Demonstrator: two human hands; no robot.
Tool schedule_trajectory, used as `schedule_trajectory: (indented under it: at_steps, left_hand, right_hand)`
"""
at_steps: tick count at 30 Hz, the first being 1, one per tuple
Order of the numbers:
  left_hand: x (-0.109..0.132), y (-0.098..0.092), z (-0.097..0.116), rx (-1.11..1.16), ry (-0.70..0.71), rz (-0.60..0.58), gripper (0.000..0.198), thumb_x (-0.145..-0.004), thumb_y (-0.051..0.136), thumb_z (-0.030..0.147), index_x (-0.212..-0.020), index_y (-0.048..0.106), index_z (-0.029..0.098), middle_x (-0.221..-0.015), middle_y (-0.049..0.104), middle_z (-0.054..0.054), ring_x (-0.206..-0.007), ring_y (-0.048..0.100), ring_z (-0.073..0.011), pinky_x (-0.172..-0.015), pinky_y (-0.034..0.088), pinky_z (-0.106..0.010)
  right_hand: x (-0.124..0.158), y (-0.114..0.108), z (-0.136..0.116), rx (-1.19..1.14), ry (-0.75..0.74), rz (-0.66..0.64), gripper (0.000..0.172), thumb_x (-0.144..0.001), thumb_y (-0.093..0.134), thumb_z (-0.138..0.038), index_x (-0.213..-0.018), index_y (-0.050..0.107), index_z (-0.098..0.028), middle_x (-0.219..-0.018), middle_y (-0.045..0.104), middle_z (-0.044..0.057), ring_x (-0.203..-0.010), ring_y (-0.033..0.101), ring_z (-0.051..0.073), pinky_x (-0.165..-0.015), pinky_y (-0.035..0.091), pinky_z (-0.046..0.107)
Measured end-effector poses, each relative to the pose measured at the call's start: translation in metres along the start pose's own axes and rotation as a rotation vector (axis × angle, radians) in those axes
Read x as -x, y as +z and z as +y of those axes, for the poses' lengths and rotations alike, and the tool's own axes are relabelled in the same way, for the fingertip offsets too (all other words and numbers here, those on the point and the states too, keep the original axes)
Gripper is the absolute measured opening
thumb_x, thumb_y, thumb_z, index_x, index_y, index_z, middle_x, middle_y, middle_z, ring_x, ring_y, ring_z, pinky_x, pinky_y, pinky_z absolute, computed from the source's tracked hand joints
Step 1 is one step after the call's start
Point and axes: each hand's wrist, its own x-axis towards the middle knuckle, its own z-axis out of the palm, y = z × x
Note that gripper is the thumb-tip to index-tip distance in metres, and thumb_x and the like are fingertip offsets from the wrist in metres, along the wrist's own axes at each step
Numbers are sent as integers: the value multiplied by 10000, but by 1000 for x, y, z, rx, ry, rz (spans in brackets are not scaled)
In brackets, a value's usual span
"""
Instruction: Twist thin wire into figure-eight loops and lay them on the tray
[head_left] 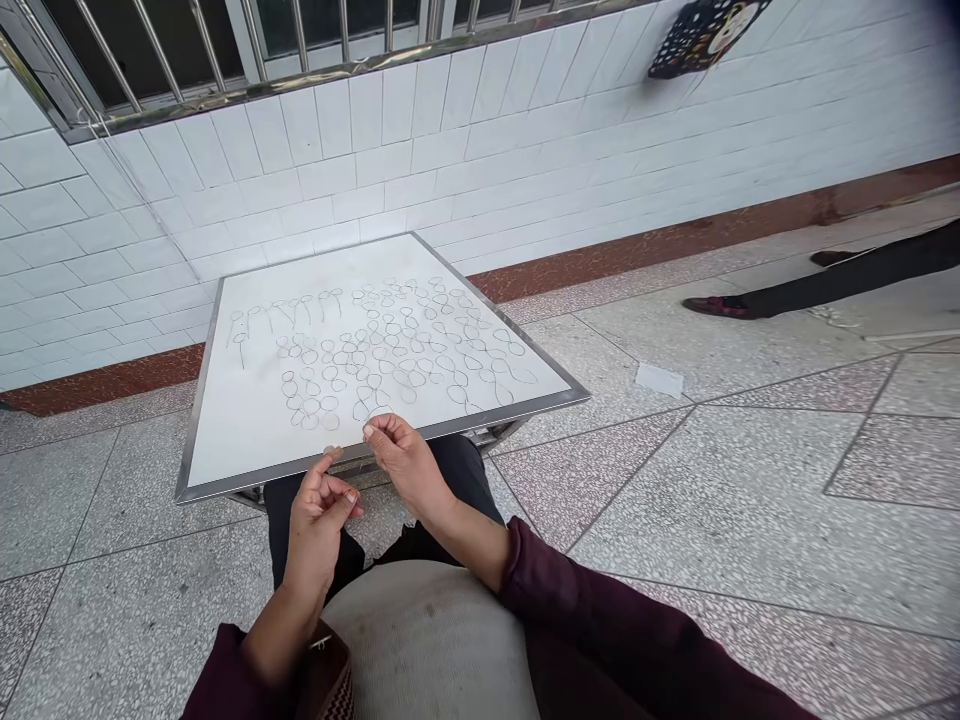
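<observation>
Thin dark wire-like loops (375, 350), many joined in pairs or rows, lie on a white table top (259, 420) with a grey metal edge. At the near edge my right hand (405, 462) pinches with thumb and forefinger; a thin loop appears at its fingertips. My left hand (319, 510) is held just off the near edge, left of the right one and apart from it. Its thumb and fingers are curled together, and what lies between them is too small to make out.
A barred window (300, 35) and a white tiled wall (450, 130) stand behind the table. A patterned bag (701, 38) hangs on the wall. A person's leg (847, 280) and a white paper (660, 380) are on the right. My knees are under the table edge.
</observation>
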Motion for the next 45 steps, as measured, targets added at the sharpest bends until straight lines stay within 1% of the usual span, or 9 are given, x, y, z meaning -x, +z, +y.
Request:
schedule_trajectory:
  at_steps: [5, 11, 23, 25, 30, 33, 39, 42, 45]
  left_hand:
    - [5, -12, -9, -67, -30, -7, 621, -771, 741, 332, -1332, 527, 171, -742, 622, 15, -709, 582, -141, -716, 524, -288]
    - [9, -24, -13, -179, -15, -100, 591, -830, 701, 360, -1368, 513, 206, -796, 633, 5, -762, 624, -160, -823, 525, -339]
    - [10, -15, -20, -122, -115, -111, 512, -778, 751, 392, -1231, 645, 176, -795, 662, -28, -669, 541, -131, -548, 411, -225]
    - [10, -15, -21, -94, -102, -103, 491, -771, 758, 377, -1211, 662, 181, -763, 641, -14, -656, 525, -125, -560, 420, -227]
    - [6, -19, -18, -81, -5, -10, 484, -770, 763, 358, -1218, 662, 203, -740, 613, 3, -672, 525, -128, -615, 459, -238]
    - [0, -26, -13, -56, 13, 46, 499, -765, 770, 353, -1230, 666, 207, -744, 616, 4, -672, 531, -120, -632, 466, -235]
    - [-13, -45, -3, 22, 10, 113, 499, -723, 804, 356, -1188, 712, 200, -777, 619, -13, -681, 552, -112, -633, 474, -235]
    - [-25, -60, 1, 3, 28, 139, 481, -723, 801, 363, -1167, 721, 198, -778, 620, -14, -684, 557, -114, -644, 482, -243]
    - [-48, -78, 8, -104, 87, 196, 486, -735, 766, 395, -1170, 709, 185, -780, 626, -13, -664, 557, -113, -653, 493, -260]
  right_hand:
    - [-9, -7, -1, -17, -16, 20, 296, -763, 697, -469, -807, 556, -212, -598, 421, -66, -513, 300, 99, -496, 229, 256]
    - [-9, -10, 2, 58, 69, -68, 303, -772, 704, -476, -828, 585, -203, -591, 474, -60, -517, 347, 100, -522, 271, 256]
    - [-6, -7, 1, 27, 114, -134, 341, -749, 742, -498, -787, 609, -187, -598, 489, -56, -543, 396, 93, -510, 323, 233]
    - [-3, -7, -1, 26, 123, -163, 344, -756, 746, -502, -816, 638, -180, -664, 546, -32, -585, 442, 98, -522, 348, 226]
    - [1, -6, -3, 18, 150, -268, 403, -801, 722, -501, -1074, 698, -206, -1045, 666, 58, -769, 562, 131, -600, 431, 238]
    - [-2, -11, 4, 30, 149, -269, 425, -814, 710, -502, -1119, 690, -207, -1038, 663, 62, -764, 564, 134, -597, 433, 243]
    - [-12, -44, 33, 218, 106, -205, 427, -830, 657, -557, -1045, 687, -189, -902, 658, 53, -691, 562, 151, -571, 454, 270]
    - [-17, -75, 57, 410, 34, -123, 414, -840, 615, -564, -1020, 686, -198, -881, 688, 68, -695, 618, 195, -561, 497, 304]
    - [-21, -111, 81, 642, -140, -34, 393, -885, 534, -542, -993, 699, -202, -923, 724, 104, -788, 687, 246, -632, 567, 348]
